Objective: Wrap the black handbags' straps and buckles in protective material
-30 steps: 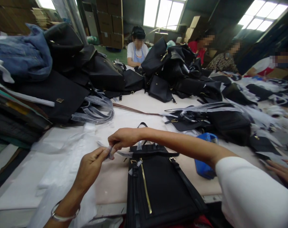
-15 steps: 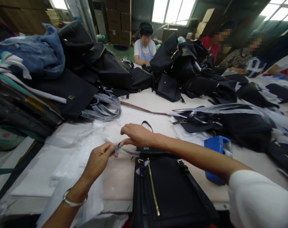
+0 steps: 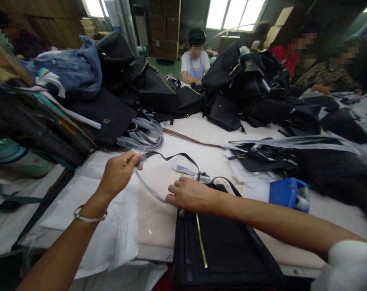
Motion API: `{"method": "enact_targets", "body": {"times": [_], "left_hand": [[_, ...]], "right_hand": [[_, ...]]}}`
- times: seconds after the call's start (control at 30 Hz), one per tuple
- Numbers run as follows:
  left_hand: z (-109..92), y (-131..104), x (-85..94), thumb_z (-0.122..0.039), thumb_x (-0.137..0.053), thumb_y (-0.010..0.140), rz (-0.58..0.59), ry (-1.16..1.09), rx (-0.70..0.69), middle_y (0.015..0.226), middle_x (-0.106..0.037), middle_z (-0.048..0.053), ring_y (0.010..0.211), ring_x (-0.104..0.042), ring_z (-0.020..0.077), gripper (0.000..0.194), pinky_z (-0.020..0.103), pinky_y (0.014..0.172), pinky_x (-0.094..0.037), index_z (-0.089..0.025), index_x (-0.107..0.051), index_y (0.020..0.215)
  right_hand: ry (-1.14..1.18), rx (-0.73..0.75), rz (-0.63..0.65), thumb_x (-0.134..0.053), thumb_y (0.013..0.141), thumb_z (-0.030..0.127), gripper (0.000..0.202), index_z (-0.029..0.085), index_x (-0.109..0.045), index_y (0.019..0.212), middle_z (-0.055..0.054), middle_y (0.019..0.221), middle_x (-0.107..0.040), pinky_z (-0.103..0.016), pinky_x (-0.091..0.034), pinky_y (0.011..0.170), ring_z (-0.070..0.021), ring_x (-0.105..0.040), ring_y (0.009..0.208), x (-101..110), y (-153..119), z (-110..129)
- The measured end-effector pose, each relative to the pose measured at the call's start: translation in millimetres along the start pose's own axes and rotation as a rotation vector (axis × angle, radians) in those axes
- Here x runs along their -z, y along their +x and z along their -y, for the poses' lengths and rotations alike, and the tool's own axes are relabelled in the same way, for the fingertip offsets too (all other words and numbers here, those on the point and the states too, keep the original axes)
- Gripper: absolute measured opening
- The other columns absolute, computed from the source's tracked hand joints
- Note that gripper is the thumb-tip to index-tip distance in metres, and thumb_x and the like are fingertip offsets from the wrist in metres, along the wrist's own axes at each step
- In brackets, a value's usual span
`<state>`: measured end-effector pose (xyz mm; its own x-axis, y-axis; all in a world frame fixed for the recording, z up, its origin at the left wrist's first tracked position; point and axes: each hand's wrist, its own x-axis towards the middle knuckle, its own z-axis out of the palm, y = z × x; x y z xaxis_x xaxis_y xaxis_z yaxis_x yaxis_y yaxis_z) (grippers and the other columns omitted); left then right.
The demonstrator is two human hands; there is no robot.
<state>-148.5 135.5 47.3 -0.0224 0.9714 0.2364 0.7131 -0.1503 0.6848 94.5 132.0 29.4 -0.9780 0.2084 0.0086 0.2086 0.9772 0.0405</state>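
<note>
A black backpack (image 3: 228, 246) with a gold zip lies at the near edge of the table. From its top runs a thin black strap (image 3: 192, 159), whose far end is pinched in my left hand (image 3: 118, 173), to the left of the bag and above the table. Between my hands sags a clear plastic strip (image 3: 149, 189). One end of it is at my left fingers, the other at the fingertips of my right hand (image 3: 194, 195). That hand is closed over the bag's top edge, with its grip partly hidden.
White sheets (image 3: 117, 230) lie at the left, below coiled plastic strips (image 3: 148, 135). A blue holder (image 3: 285, 195) stands right of the bag. Heaped black bags (image 3: 159, 91) line the back, and a co-worker (image 3: 196, 60) sits beyond them.
My hands were close together at the strap's end; now they are apart. The left has drawn the strap out up and left, while the right has come back to the bag's top.
</note>
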Motion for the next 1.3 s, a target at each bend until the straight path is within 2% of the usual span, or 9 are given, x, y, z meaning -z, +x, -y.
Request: {"method": "enact_targets", "body": {"times": [0.13,0.27,0.4,0.47,0.67,0.83,0.9,1.03,1.3], "left_hand": [[-15,-2,-35.0,-0.039,-0.054,0.085,0.408,-0.352,0.09,0.061,-0.06,-0.001,0.062,-0.051,0.0141,0.032,0.025,0.06,-0.034,-0.017,-0.058,0.062],[-23,-19,-71.0,-0.043,-0.062,0.076,0.646,-0.548,0.178,0.051,-0.05,-0.003,0.049,-0.043,0.0113,0.035,0.023,0.048,-0.029,-0.017,-0.052,0.055],[-38,-37,-76.7,-0.045,-0.053,0.082,0.791,-0.714,0.251,0.066,-0.063,0.005,0.059,-0.057,0.0167,0.032,0.028,0.057,-0.044,-0.015,-0.06,0.074],[-45,-43,-75.5,-0.043,-0.05,0.084,0.776,-0.787,0.293,0.07,-0.063,0.006,0.062,-0.059,0.0172,0.029,0.03,0.061,-0.047,-0.016,-0.06,0.082],[-47,-54,-75.9,-0.047,-0.047,0.089,0.472,-0.836,0.391,0.062,-0.053,-0.003,0.049,-0.047,0.0098,0.031,0.024,0.052,-0.039,-0.019,-0.049,0.076],[-50,-63,-70.2,-0.044,-0.037,0.094,0.245,-0.35,0.173,0.054,-0.051,-0.004,0.051,-0.049,0.0137,0.031,0.026,0.054,-0.036,-0.021,-0.047,0.076],[-54,-66,-68.6,-0.041,-0.035,0.096,0.192,-0.159,0.1,0.055,-0.05,-0.004,0.054,-0.05,0.0152,0.029,0.027,0.056,-0.034,-0.021,-0.047,0.079],[-58,-70,-68.4,-0.038,-0.033,0.096,0.205,-0.065,0.054,0.059,-0.049,-0.004,0.057,-0.05,0.0158,0.027,0.027,0.056,-0.033,-0.022,-0.048,0.081],[-61,-70,-66.6,-0.039,-0.036,0.095,0.36,-0.224,0.02,0.068,-0.052,-0.003,0.066,-0.05,0.0147,0.032,0.027,0.063,-0.036,-0.019,-0.054,0.077]], "right_hand": [[-0.207,0.254,-0.236,-0.034,0.097,0.018,0.025,0.017,-0.054,0.111,-0.011,0.107,-0.06,-0.036,-0.045,0.078,-0.0188,-0.058,0.089,8,-12,8],[-0.204,0.158,-0.348,-0.04,0.096,0.021,0.023,0.021,-0.055,0.113,-0.01,0.117,-0.059,-0.038,-0.045,0.091,-0.0212,-0.054,0.11,-4,-29,-2],[-0.06,0.033,-0.428,-0.046,0.094,0.021,0.02,0.019,-0.057,0.11,-0.012,0.119,-0.061,-0.041,-0.044,0.096,-0.0221,-0.054,0.114,-18,-37,-8],[-0.042,-0.03,-0.46,-0.046,0.093,0.018,0.022,0.016,-0.057,0.112,-0.013,0.123,-0.059,-0.041,-0.043,0.099,-0.0228,-0.053,0.117,-22,-38,-8],[0.31,-0.213,-0.399,-0.048,0.09,0.018,0.047,0.018,-0.041,0.137,-0.014,0.138,-0.048,-0.042,-0.037,0.104,-0.0215,-0.042,0.129,-8,-46,1],[0.733,-0.664,-0.398,-0.046,0.092,0.047,0.042,0.019,-0.05,0.124,-0.008,0.112,-0.063,-0.036,-0.044,0.088,-0.0208,-0.059,0.102,6,-51,5],[0.851,-0.688,-0.299,-0.046,0.091,0.051,0.038,0.018,-0.059,0.104,-0.004,0.092,-0.066,-0.03,-0.044,0.074,-0.0178,-0.06,0.083,3,-50,4],[0.99,-0.579,-0.263,-0.055,0.089,0.044,0.028,0.016,-0.06,0.091,-0.001,0.078,-0.063,-0.023,-0.038,0.064,-0.0134,-0.056,0.071,-4,-48,2],[0.616,-0.542,-0.311,-0.066,0.082,0.028,0.013,0.019,-0.063,0.09,-0.003,0.085,-0.063,-0.025,-0.035,0.072,-0.0156,-0.056,0.081,9,-49,6]]}}
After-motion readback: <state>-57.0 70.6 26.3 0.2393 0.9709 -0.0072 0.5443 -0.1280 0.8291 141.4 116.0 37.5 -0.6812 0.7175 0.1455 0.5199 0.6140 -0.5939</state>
